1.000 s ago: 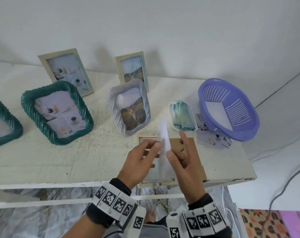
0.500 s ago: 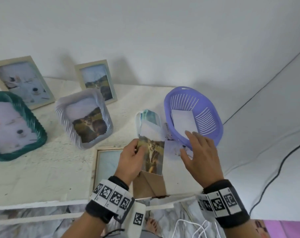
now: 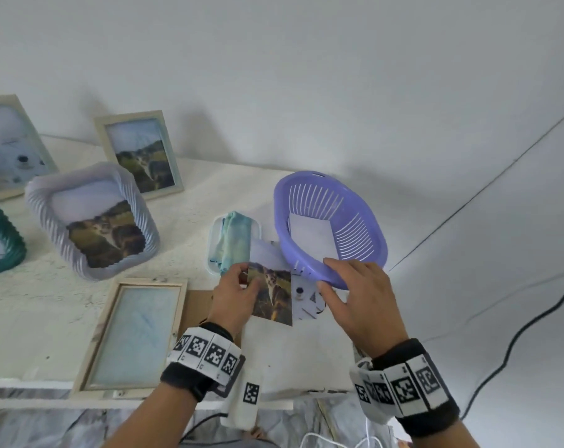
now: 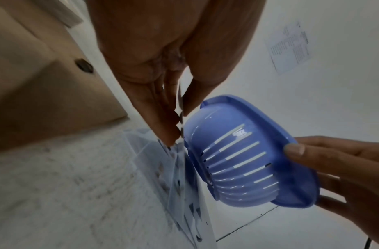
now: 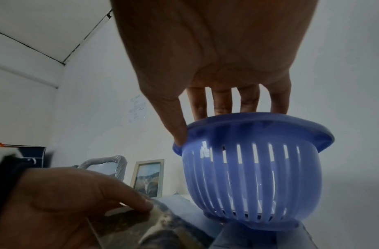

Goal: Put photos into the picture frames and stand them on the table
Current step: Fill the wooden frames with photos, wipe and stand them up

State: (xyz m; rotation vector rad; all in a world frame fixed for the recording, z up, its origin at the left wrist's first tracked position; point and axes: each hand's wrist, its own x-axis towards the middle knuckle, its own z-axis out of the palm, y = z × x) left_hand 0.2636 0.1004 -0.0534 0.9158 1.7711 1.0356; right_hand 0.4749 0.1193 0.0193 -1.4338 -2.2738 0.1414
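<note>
My left hand (image 3: 246, 279) pinches a cat photo (image 3: 272, 294) by its left edge, face up, just above the table. Seen edge-on in the left wrist view, the photo (image 4: 180, 101) sits between thumb and fingers. An empty wooden frame (image 3: 135, 334) lies flat at the front edge, with its brown backing board (image 3: 195, 305) beside it, partly under my left wrist. My right hand (image 3: 326, 274) holds the near rim of the purple basket (image 3: 332, 227), fingers over the rim and thumb (image 5: 180, 134) beneath. A white sheet (image 3: 309, 236) lies inside the basket.
Another photo (image 3: 306, 300) lies on the table, partly under the basket. A small white tray with a blue-green cloth (image 3: 234, 244) sits left of the basket. Filled frames stand behind: a lavender ribbed frame (image 3: 93, 221), a wooden frame (image 3: 138, 153), and others at the left edge.
Both hands held the photo edge-on over the frame. Now only the left hand keeps it, turned face up, and the right hand has moved right onto the basket rim.
</note>
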